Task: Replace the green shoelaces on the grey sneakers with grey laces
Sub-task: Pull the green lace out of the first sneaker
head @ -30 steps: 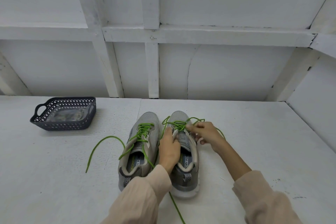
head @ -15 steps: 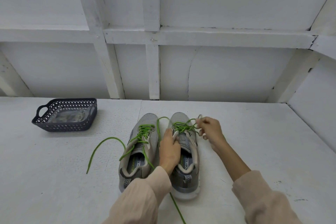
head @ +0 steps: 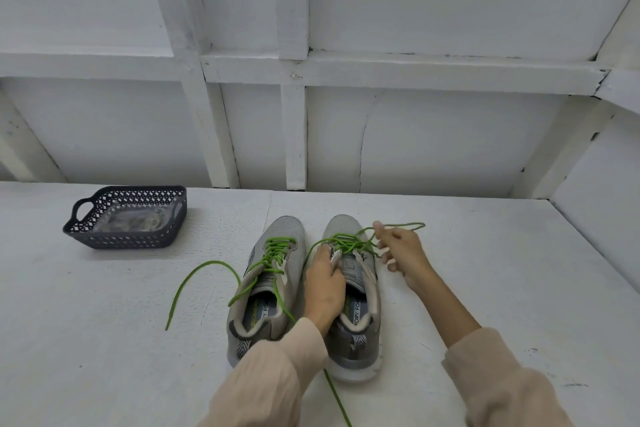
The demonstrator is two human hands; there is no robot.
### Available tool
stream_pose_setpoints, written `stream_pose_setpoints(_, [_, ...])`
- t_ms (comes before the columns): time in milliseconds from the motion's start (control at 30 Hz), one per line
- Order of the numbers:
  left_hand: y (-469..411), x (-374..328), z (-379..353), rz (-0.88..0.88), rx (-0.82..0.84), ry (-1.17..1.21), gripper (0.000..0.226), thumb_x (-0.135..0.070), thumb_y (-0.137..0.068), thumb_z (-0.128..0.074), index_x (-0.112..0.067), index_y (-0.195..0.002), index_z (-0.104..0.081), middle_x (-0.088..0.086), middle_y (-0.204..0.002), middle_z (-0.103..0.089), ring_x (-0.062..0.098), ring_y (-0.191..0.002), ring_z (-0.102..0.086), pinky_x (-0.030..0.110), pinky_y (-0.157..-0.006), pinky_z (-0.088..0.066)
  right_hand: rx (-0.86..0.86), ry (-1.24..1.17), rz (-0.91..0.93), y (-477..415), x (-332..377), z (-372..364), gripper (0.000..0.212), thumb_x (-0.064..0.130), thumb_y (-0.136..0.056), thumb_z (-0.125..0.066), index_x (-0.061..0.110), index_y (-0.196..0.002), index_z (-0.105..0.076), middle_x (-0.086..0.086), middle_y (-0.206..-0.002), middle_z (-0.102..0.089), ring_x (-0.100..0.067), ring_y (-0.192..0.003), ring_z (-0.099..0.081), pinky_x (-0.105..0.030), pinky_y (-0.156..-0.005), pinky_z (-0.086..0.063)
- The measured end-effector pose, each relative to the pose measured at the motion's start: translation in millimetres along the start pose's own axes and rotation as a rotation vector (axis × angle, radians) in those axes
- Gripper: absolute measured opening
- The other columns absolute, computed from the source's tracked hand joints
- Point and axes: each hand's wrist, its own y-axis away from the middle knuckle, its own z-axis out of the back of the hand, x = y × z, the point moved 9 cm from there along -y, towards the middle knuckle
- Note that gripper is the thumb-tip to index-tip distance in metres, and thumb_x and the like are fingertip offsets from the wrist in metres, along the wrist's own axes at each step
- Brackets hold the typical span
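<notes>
White painted boards and beams [head: 450, 142] back a white bench [head: 104, 340]. On it a person is working at a pair of grey shoes.

The right grip [head: 403, 255] pinches the right lace [head: 346, 241] between thumb and forefinger, just past the shoe's toe on its outer side. The other fingers are spread and loosely bent, holding nothing. From that pinch a slack green loop lies out to the right above the bench. The rest of the lace is still crossed through the front eyelets, loose and tangled.

The left grip [head: 325, 284] lies over the right shoe [head: 343, 224], fingers curled on the edge of the tongue and pinning the shoe to the bench.

The left shoe [head: 285, 229] stands just beside it, both toes pointing to the wall. It is still fully laced in green. The left lace [head: 273, 250] is untied, one end curving far out to the left across the bench. A green strand also runs from under the left sleeve [head: 273, 378] to the near edge.

Well apart at the far left sits a dark basket [head: 124, 239] holding a clear bag [head: 131, 220]; I cannot tell its contents.
</notes>
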Motion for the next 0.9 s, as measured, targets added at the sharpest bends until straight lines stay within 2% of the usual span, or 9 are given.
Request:
stream_pose_setpoints(100, [-0.7,-0.5,-1.0,-0.021,0.002,0.002,0.018,-0.009,-0.090,-0.045,-0.006,-0.105,-0.054,0.013,-0.100,-0.064,0.032,-0.096,-0.059,0.040,-0.083,-0.046,0.172,0.242,-0.034,6.0,-9.3,-19.5,0.032,0.033,-0.084,-0.075,0.008,-0.075,-0.057,-0.011,-0.069,-0.058,-0.013,-0.045,-0.047,-0.020,-0.040,-0.028])
stream_pose_setpoints(200, [-1.8,1.2,-0.3,-0.013,-0.004,-0.025,0.017,-0.005,-0.092,-0.046,-0.003,-0.107,-0.055,0.013,-0.104,-0.063,0.029,-0.099,-0.057,0.037,-0.084,-0.043,-0.029,0.012,0.016,-2.7,-0.4,1.1,0.020,0.019,-0.090,-0.068,0.005,-0.081,-0.058,-0.010,-0.074,-0.057,-0.014,-0.046,-0.044,-0.019,-0.037,-0.026])
stream_pose_setpoints(267, [-2.2,1.0,-0.9,-0.021,-0.003,-0.029,0.014,-0.005,-0.092,-0.045,-0.005,-0.103,-0.055,0.013,-0.100,-0.063,0.030,-0.096,-0.057,0.038,-0.083,-0.043,-0.129,-0.161,0.007,-4.4,-0.2,12.2,0.019,0.022,-0.094,-0.063,0.005,-0.085,-0.058,-0.005,-0.075,-0.056,-0.013,-0.048,-0.042,-0.018,-0.036,-0.027])
stream_pose_setpoints(367, [-2.6,1.3,-1.2,-0.020,-0.003,-0.015,0.015,-0.005,-0.092,-0.046,-0.005,-0.104,-0.055,0.011,-0.102,-0.063,0.028,-0.097,-0.058,0.039,-0.085,-0.044,0.061,0.022,-0.056,3.8,-4.0,-9.7,0.032,0.035,-0.089,-0.069,0.004,-0.085,-0.061,-0.002,-0.068,-0.059,-0.012,-0.046,-0.046,-0.019,-0.038,-0.030])
stream_pose_setpoints(433, [-2.7,1.4,-0.5,-0.020,-0.010,-0.015,0.017,-0.005,-0.092,-0.046,-0.006,-0.106,-0.056,0.011,-0.104,-0.063,0.027,-0.097,-0.058,0.039,-0.085,-0.045,0.170,0.142,-0.051,9.8,-6.0,-23.5,0.029,0.029,-0.086,-0.073,0.004,-0.080,-0.060,-0.003,-0.063,-0.060,-0.011,-0.044,-0.046,-0.018,-0.038,-0.029])
stream_pose_setpoints(533, [-2.2,-0.2,-1.2,-0.032,0.001,-0.032,0.013,-0.005,-0.092,-0.045,-0.007,-0.101,-0.054,0.012,-0.097,-0.063,0.030,-0.092,-0.057,0.038,-0.080,-0.045,-0.052,-0.050,0.008,0.7,0.6,-1.9,0.018,0.015,-0.092,-0.066,0.005,-0.079,-0.058,-0.007,-0.070,-0.058,-0.013,-0.045,-0.044,-0.019,-0.036,-0.027])
stream_pose_setpoints(600, [-1.5,0.6,-0.8,-0.013,0.003,-0.034,0.014,-0.005,-0.092,-0.044,-0.007,-0.104,-0.052,0.013,-0.097,-0.063,0.030,-0.090,-0.058,0.036,-0.078,-0.044,-0.157,-0.199,-0.004,-1.6,-1.9,10.4,0.021,0.018,-0.094,-0.063,0.006,-0.079,-0.056,-0.007,-0.073,-0.058,-0.014,-0.047,-0.044,-0.019,-0.036,-0.027])
stream_pose_setpoints(767, [-1.1,1.0,-1.1,-0.007,0.001,-0.038,0.010,-0.007,-0.092,-0.045,-0.007,-0.100,-0.051,0.014,-0.094,-0.063,0.032,-0.088,-0.058,0.037,-0.075,-0.044,0.171,0.105,-0.068,9.2,-9.3,-21.2,0.028,0.024,-0.083,-0.076,0.002,-0.078,-0.059,-0.009,-0.065,-0.058,-0.012,-0.042,-0.045,-0.018,-0.039,-0.026])
stream_pose_setpoints(900, [-1.4,1.8,-0.7,-0.013,-0.001,-0.043,0.005,-0.006,-0.092,-0.045,-0.006,-0.095,-0.049,0.015,-0.091,-0.062,0.032,-0.087,-0.057,0.034,-0.071,-0.041,-0.120,-0.196,-0.008,1.4,-2.3,7.8,0.017,0.015,-0.091,-0.066,-0.001,-0.090,-0.061,-0.010,-0.075,-0.056,-0.014,-0.047,-0.043,-0.019,-0.035,-0.029])
